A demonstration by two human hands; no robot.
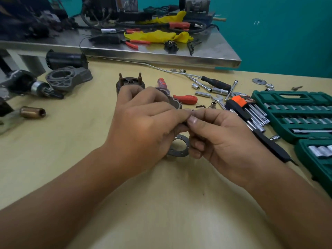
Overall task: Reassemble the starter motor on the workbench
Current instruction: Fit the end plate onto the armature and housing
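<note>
My left hand [143,130] and my right hand [219,139] meet above the bench and pinch a small dark part [185,123] between their fingertips; the part is mostly hidden. Below them a flat grey ring plate [179,150] with holes lies on the tan bench. Behind my left hand stand a round brown end cap [130,83] with two studs and a grey cast housing piece [175,102]. At the far left lie the grey nose housing [69,77], the black motor casing [65,59], the armature [36,87] and a copper sleeve [33,112].
A green socket case [294,112] lies open at the right, beside a hex key set [251,108] and a black ratchet handle [269,139]. Loose sockets, a red-handled tool [186,99] and a T-wrench [213,81] are scattered behind. A steel table [161,54] with clutter stands farther back.
</note>
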